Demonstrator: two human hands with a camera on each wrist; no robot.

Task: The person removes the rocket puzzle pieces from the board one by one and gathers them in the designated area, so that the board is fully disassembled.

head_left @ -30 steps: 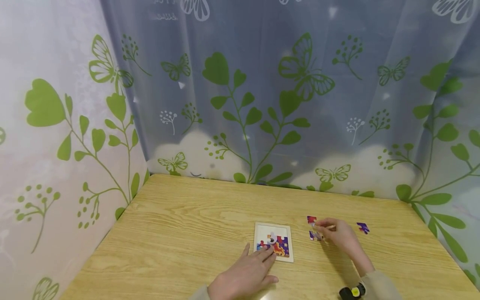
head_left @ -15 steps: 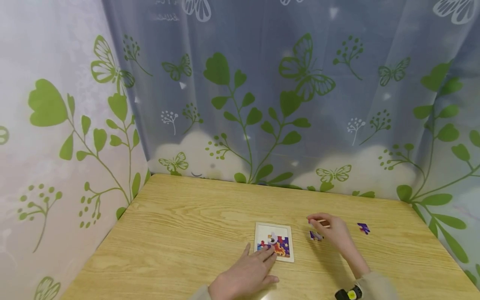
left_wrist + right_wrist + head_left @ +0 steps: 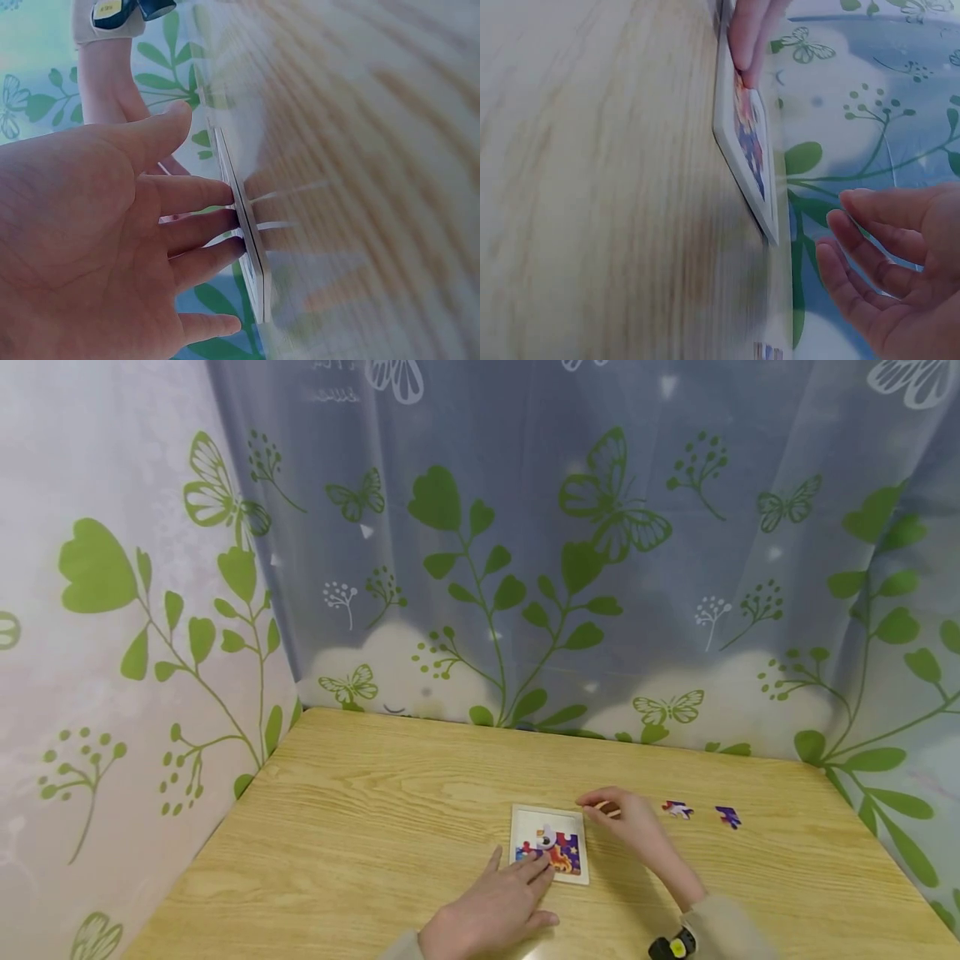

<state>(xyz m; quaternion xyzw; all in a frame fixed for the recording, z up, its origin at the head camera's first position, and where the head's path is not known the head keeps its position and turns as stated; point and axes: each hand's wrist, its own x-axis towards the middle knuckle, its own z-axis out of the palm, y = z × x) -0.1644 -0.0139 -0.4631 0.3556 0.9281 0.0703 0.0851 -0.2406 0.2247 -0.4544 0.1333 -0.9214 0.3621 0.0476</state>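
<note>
A small puzzle board (image 3: 549,810) with a pale frame lies on the table, its lower part filled with colourful pieces and its upper part bare. My left hand (image 3: 491,906) rests its straight fingers on the board's lower left; the left wrist view shows the fingertips touching it. My right hand (image 3: 626,822) is beside the board's upper right corner, thumb and fingers brought together in a pinch. The puzzle piece between them is almost wholly hidden by the fingertips. In the right wrist view, the fingers (image 3: 855,251) curve above the table, with no piece clearly visible.
Two loose puzzle pieces lie right of my right hand: one red, white and purple (image 3: 677,810), one mostly purple (image 3: 727,817). The wood-grain table (image 3: 375,827) meets a printed curtain (image 3: 525,568) at the back. A black wrist device (image 3: 672,946) sits at the right cuff.
My right hand has picked at the red puzzle piece and moved left to the board's corner. A loose piece behind it has come into view. My left hand has stayed put.
</note>
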